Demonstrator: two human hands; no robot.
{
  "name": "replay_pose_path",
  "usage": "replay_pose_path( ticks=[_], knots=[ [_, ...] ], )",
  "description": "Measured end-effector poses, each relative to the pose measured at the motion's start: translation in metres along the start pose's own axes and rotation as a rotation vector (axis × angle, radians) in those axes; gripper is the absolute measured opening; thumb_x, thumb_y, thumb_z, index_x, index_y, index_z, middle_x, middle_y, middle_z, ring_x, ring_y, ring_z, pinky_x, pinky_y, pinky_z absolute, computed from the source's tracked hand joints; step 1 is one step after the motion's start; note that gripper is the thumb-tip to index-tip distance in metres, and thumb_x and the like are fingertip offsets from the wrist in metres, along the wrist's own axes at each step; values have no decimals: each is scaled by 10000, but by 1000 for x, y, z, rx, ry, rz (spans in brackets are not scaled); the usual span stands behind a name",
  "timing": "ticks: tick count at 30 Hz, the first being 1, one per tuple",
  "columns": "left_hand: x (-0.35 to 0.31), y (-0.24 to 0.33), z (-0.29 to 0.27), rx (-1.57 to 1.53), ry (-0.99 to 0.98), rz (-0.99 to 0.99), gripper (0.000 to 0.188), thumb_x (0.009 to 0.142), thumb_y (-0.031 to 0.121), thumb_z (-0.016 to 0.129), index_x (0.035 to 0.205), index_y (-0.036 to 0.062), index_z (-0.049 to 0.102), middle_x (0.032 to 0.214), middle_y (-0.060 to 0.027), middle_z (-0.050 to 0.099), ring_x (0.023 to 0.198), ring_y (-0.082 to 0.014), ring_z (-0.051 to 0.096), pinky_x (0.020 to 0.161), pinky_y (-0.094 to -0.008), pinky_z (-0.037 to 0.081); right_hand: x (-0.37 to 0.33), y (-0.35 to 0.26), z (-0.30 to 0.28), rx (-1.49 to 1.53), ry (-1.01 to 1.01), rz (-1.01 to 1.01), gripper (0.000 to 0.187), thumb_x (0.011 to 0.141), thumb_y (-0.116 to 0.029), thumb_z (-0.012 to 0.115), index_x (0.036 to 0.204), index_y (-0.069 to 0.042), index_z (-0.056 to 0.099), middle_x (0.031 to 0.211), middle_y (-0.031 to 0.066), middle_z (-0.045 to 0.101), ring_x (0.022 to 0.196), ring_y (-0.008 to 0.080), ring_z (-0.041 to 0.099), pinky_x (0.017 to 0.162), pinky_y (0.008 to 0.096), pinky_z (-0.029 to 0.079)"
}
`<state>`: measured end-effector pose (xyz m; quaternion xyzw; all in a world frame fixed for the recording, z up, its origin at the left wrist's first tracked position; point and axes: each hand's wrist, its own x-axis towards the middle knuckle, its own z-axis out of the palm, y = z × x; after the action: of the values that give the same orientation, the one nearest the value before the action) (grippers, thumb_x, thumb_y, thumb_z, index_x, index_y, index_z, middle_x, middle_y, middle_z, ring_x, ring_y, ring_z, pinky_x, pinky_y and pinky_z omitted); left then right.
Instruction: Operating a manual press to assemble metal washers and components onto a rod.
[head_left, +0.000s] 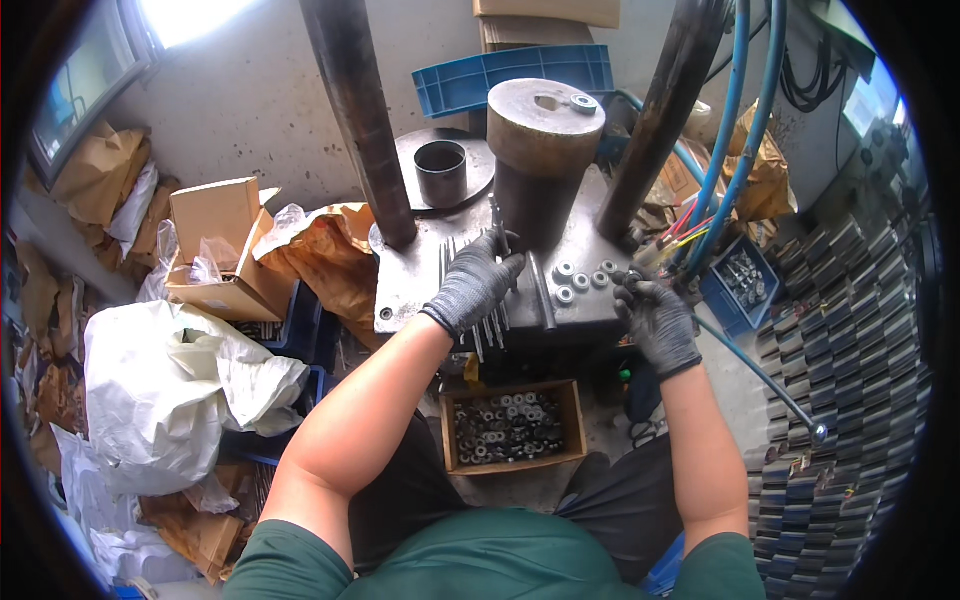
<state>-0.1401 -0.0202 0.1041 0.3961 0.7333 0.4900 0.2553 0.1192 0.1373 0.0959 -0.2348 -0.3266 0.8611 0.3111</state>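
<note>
My left hand (474, 280), in a grey knit glove, is over the metal worktable (400, 300) with its fingers closed round a thin metal rod (496, 212) that sticks up past them. Several more slim rods (479, 342) lie side by side beneath that hand. A thicker bar (543, 290) rests just to its right. At the table's right edge, my right hand (660, 328), also gloved, has its fingertips pinched together; what is in them is too small to make out. Several grey rings with dark centres (565, 294) lie just left of those fingertips.
Two steel columns (362, 120) flank a heavy round block (545, 130) with a single ring on top. A short black tube (440, 172) stands behind. Below the table sits a box of rings (458, 462). Stacked metal parts (850, 400) fill the right; cartons (215, 225) crowd the left.
</note>
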Motion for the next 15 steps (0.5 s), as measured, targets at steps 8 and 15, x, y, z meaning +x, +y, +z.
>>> replay_pose_path(
  ticks=[8, 15],
  knots=[
    [-20, 8, 28, 256, -29, 166, 304, 969, 148, 702, 1238, 20, 639, 1024, -150, 715, 979, -253, 688, 907, -391, 534, -12, 2, 9, -145, 22, -128, 332, 979, -6, 582, 1309, 16, 559, 1188, 190, 692, 980, 284, 740, 820, 373, 646],
    [-68, 29, 51, -4, -391, 149, 333, 948, 168, 749, 1209, -16, 658, 850, -66, 691, 735, -108, 636, 688, -312, 541, -27, 7, 32, -226, 39, -313, 407, 1011, -19, 574, 1408, 44, 509, 1222, 176, 672, 1041, 294, 726, 871, 395, 630]
  ],
)
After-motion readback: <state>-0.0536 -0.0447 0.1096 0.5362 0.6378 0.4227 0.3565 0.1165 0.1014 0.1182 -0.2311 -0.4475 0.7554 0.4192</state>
